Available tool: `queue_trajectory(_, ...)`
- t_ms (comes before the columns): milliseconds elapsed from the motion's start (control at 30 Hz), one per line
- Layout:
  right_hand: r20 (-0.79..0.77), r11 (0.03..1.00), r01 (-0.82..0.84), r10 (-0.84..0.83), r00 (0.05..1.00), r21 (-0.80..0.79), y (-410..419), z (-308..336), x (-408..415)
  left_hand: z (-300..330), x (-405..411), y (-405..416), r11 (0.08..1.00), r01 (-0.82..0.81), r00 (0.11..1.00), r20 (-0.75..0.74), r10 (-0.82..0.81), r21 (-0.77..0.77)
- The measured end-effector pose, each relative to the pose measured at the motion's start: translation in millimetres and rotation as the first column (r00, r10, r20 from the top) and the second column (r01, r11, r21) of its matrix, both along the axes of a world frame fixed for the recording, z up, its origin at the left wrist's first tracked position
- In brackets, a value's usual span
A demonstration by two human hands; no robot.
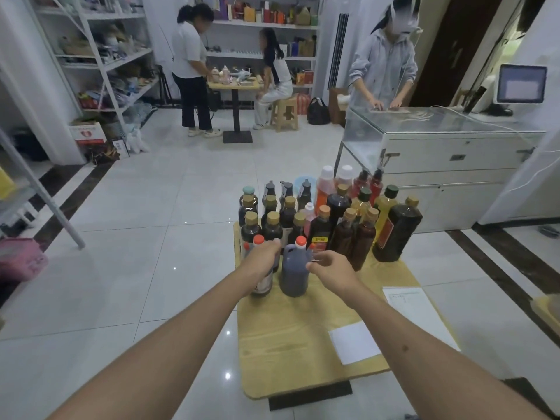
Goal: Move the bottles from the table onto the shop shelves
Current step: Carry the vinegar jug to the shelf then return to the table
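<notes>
On the wooden tabletop (303,344), bottles crowd the far edge. The left hand (263,257) has its fingers curled round a dark red-capped bottle (263,280) near the left edge. The right hand (330,268) hovers with relaxed, spread fingers just beside a dark jug (293,275) with a red cap; touching or not, I cannot tell. Two paper sheets (354,342) lie near the right edge.

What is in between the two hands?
In the head view, a dark jug with a red cap stands between the left hand and the right hand.
</notes>
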State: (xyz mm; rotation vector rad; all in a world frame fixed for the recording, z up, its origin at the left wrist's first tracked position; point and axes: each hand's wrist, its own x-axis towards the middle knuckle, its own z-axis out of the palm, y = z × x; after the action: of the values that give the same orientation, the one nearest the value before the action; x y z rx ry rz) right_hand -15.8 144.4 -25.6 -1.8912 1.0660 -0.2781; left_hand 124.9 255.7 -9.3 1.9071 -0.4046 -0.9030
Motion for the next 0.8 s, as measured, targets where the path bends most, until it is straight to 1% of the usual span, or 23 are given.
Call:
queue_trajectory(67, -0.015, 1.0, -0.016, 0.016, 1.0, -0.019, -14, -7, 7, -3, 3, -11, 0.998, 0.065, 0.997, 0.05, -0.065, 0.008)
queue_trajectory(133, -0.028, 0.999, -0.03, 0.029, 0.999, -0.035, -32, -16, 15, -10, 6, -22, 0.99, 0.136, 0.978, 0.155, -0.14, 0.033)
queue_trajectory(200, -0.027, 0.998, -0.04, 0.039, 0.999, -0.042, -49, -23, 23, -18, 8, -31, 0.983, 0.17, 0.95, 0.253, -0.183, 0.072)
queue_trajectory(233, -0.028, 0.998, -0.045, 0.044, 0.999, -0.039, -56, -25, 27, -23, 9, -35, 0.979, 0.179, 0.941, 0.273, -0.198, 0.094)
queue_trajectory(333, -0.062, 0.995, -0.1, 0.099, 0.993, -0.004, -78, -33, 39, -41, 14, -52, 0.971, 0.191, 0.931, 0.287, -0.226, 0.147)
queue_trajectory(433, -0.096, 0.985, -0.172, 0.174, 0.98, 0.03, -90, -41, 50, -55, 18, -65, 0.963, 0.187, 0.937, 0.259, -0.233, 0.192)
queue_trajectory(567, -0.114, 0.96, -0.282, 0.28, 0.953, -0.002, -98, -52, 63, -60, 13, -79, 0.95, 0.152, 0.917, 0.319, -0.239, 0.274)
queue_trajectory(667, -0.14, 0.94, -0.338, 0.33, 0.933, -0.038, -101, -61, 70, -64, 10, -84, 0.958, 0.108, 0.926, 0.324, -0.194, 0.265)
queue_trajectory(800, -0.161, 0.932, -0.36, 0.35, 0.923, -0.041, -106, -63, 72, -67, 10, -84, 0.97, 0.047, 0.922, 0.362, -0.133, 0.238)
